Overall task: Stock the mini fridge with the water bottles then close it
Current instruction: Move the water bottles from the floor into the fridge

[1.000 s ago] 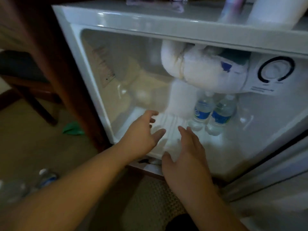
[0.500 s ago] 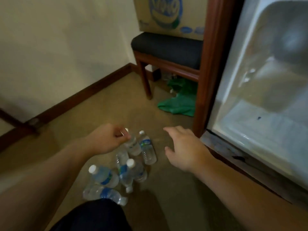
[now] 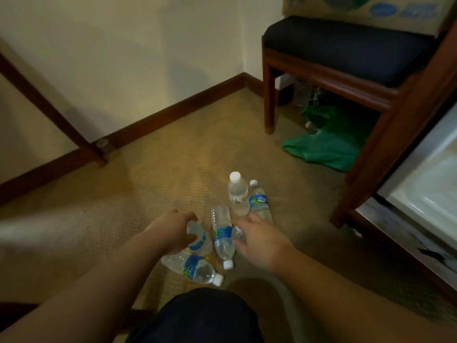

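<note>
Beige carpet (image 3: 173,169) fills the head view, with a wooden chair (image 3: 346,58) in the corner and the open mini fridge (image 3: 425,184) at the right edge. Five water bottles (image 3: 223,238) lie or stand in a tight cluster on the floor. The left hand (image 3: 173,231) curls over one lying bottle; the right hand (image 3: 262,238) is spread, touching another. A careless grab could knock over the upright bottle (image 3: 238,194) or send one rolling. They are clear plastic, with blue labels and white caps.
</note>
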The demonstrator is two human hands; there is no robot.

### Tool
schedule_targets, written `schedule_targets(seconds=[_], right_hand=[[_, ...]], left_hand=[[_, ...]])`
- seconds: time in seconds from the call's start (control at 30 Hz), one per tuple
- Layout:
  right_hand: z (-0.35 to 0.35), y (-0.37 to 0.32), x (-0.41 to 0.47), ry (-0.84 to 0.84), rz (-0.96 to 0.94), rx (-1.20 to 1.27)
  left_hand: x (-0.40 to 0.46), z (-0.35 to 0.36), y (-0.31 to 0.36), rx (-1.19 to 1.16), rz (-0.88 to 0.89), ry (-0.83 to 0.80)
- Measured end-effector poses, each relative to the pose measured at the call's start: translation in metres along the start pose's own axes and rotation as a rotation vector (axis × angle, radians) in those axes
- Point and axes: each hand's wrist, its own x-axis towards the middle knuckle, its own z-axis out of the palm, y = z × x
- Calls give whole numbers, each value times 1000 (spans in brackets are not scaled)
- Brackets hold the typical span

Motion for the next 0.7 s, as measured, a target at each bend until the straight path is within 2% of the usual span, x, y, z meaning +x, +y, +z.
schedule_targets(seconds=[0.27, 0.37, 0.5, 0.7], right_hand=[[1, 19, -11, 134, 136, 58], [-24, 28, -39, 233, 176, 129], [-81, 38, -99, 375, 187, 183], [-155, 71, -202, 793, 276, 220]], left_hand=[[8, 7, 1, 35, 50, 117], [-5, -10, 21, 60, 131, 153], [-30, -54, 63, 93, 290, 303], [-78, -125, 144, -60, 557, 504]])
